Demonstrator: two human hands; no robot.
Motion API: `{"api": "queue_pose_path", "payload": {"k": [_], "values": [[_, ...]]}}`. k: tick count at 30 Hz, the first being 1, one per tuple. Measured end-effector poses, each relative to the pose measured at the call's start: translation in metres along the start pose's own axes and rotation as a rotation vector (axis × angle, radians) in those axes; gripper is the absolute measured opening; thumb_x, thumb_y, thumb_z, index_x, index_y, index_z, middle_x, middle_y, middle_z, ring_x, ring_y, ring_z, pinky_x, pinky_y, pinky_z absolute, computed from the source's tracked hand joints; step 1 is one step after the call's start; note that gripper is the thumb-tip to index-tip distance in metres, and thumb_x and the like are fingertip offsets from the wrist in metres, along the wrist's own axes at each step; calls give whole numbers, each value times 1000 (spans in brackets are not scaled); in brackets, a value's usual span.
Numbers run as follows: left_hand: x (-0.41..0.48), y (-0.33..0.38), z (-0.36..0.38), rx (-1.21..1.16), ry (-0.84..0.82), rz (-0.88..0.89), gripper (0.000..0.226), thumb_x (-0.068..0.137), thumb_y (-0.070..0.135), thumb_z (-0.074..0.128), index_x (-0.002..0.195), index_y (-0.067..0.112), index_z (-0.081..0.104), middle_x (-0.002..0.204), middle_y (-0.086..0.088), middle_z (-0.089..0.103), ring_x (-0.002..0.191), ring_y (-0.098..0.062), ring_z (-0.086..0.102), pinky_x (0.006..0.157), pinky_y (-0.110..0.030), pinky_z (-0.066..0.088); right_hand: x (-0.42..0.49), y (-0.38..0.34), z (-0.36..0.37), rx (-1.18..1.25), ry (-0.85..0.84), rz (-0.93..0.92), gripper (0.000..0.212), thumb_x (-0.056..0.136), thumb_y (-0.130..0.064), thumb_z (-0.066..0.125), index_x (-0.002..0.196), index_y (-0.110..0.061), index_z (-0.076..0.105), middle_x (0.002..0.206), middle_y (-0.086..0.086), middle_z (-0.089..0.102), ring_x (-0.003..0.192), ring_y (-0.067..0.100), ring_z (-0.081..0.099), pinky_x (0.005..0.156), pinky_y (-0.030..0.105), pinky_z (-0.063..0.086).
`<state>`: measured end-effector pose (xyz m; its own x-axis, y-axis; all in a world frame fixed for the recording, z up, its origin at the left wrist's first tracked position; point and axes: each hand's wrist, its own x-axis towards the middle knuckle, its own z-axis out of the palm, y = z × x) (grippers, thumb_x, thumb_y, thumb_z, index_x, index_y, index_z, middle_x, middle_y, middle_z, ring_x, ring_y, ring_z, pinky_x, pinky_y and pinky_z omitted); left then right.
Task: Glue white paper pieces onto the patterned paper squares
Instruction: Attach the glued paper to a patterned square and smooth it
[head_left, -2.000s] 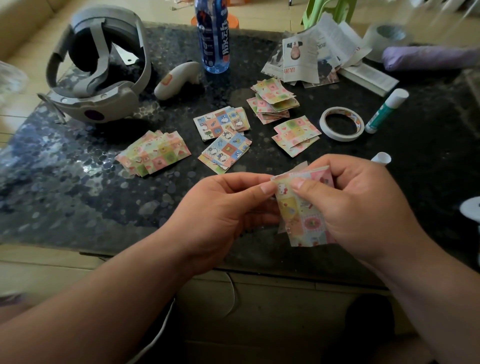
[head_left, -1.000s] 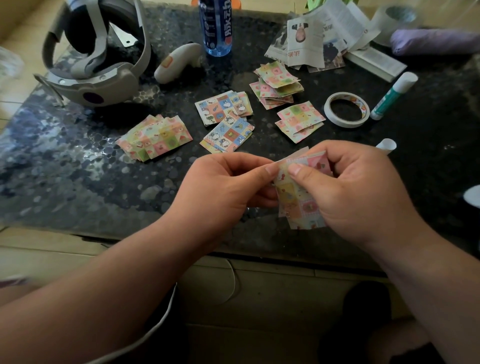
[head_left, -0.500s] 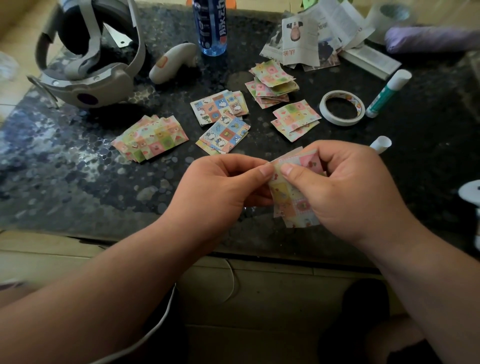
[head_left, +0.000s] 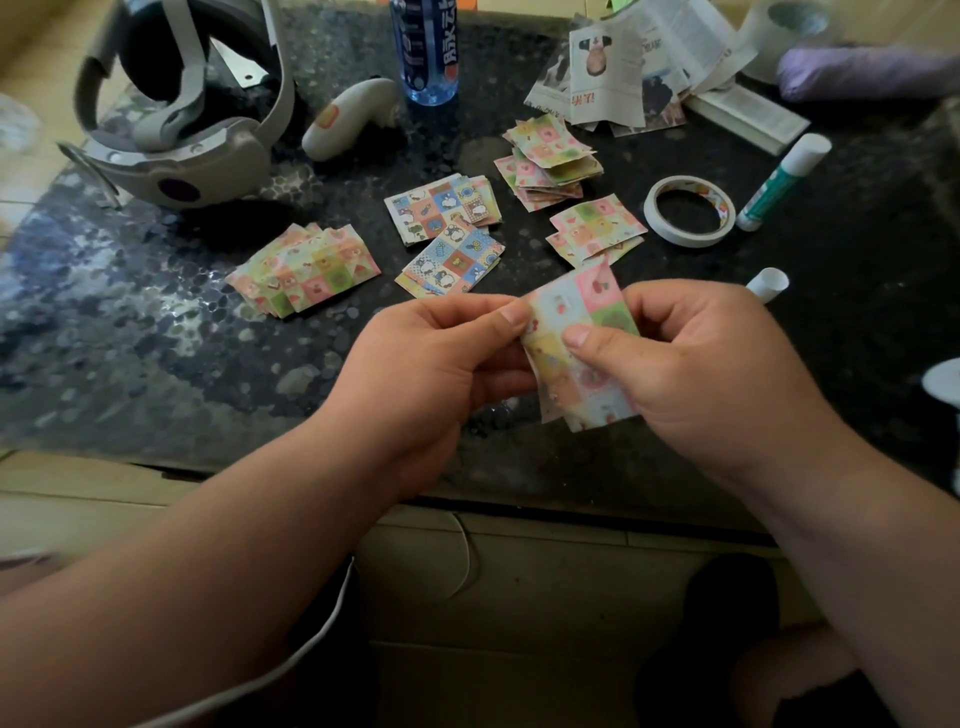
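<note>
Centre frame, both hands hold one patterned paper square (head_left: 576, 353) — left hand (head_left: 436, 364) pinches its left edge, right hand (head_left: 691, 369) grips the right side, thumb on top.

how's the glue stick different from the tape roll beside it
The glue stick is a slim green tube with white ends; the tape roll is a whitish ring with a colourful print on its inner face. The glue stick lies on its side, slanting away across the table; the tape roll lies flat with its hole facing up. Both rest on the right part of the dark table, close together, and neither is being held.
</note>
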<state>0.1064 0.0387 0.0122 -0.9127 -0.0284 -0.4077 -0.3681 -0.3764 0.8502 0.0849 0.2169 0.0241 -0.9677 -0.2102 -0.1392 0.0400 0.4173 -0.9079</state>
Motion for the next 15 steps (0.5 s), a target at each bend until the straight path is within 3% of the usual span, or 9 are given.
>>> {"api": "queue_pose_path", "payload": {"k": [5, 10, 13, 15], "values": [[1, 3, 0, -63, 11, -55, 10, 96, 6, 62, 98, -1, 69, 98, -21, 76, 83, -28, 74, 82, -42, 61, 2, 5, 0, 127, -84, 53, 16, 86, -26, 74, 97, -15, 81, 90, 2, 80, 88, 22, 78, 86, 55, 60], [1, 6, 0, -110, 18, -68, 15, 97, 7, 60, 105, -4, 67, 103, -23, 75, 86, -31, 74, 76, -41, 63, 2, 2, 2, 254, -76, 89, 8, 91, -7, 72, 94, -10, 79, 91, 6, 80, 89, 23, 78, 89, 52, 61], [-2, 6, -1, -99, -34, -104, 24, 97, 11, 61, 112, -8, 66, 101, -23, 74, 86, -31, 74, 73, -39, 64, 2, 1, 2, 272, -54, 98, 9, 91, -5, 71, 93, -11, 78, 90, 6, 80, 88, 22, 78, 87, 49, 61], [-4, 6, -1, -51, -88, -141, 21, 97, 12, 61, 105, -6, 69, 97, -22, 75, 84, -29, 75, 73, -38, 64, 3, 1, 1, 252, -35, 91, 9, 91, -6, 72, 92, -11, 79, 91, 6, 80, 89, 22, 78, 88, 50, 61]]}}
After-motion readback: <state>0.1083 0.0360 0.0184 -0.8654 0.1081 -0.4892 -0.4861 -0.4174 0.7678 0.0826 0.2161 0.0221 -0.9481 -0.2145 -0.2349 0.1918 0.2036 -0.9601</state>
